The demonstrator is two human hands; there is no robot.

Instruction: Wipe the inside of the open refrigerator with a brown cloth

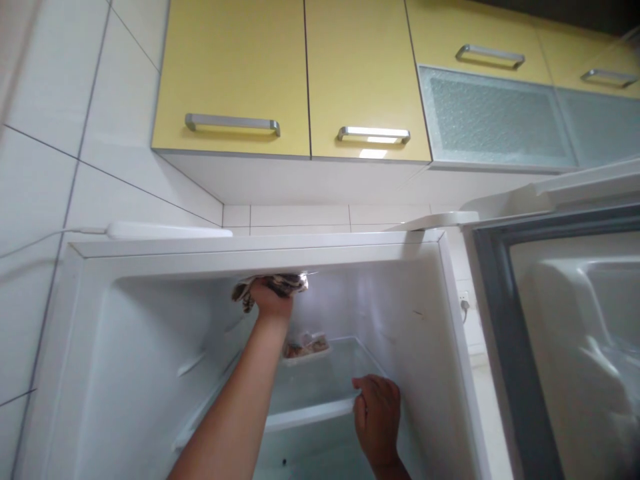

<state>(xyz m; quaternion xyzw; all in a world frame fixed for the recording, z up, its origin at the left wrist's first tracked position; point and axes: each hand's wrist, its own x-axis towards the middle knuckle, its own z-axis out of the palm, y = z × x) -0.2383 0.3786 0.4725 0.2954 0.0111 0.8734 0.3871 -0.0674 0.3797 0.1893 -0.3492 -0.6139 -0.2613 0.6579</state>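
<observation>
My left hand (273, 297) reaches up inside the open refrigerator (260, 252). It is closed round a bunched brown-and-white patterned cloth (285, 285) and presses it to the ceiling of the compartment, by a bright light. Lower and to the right, my right hand (377, 413) has its fingers curled at the front edge of the glass shelf (310, 417), near the right inner wall. On that shelf, towards the back, stands a small clear container (307, 347) with brownish contents that I cannot make out.
The refrigerator door (520, 333) stands swung open on the right. Yellow cabinets (230, 73) with metal handles hang above. A white bar-shaped device (167, 231) with a cable lies on top of the refrigerator. White tiled wall (120, 133) runs along the left.
</observation>
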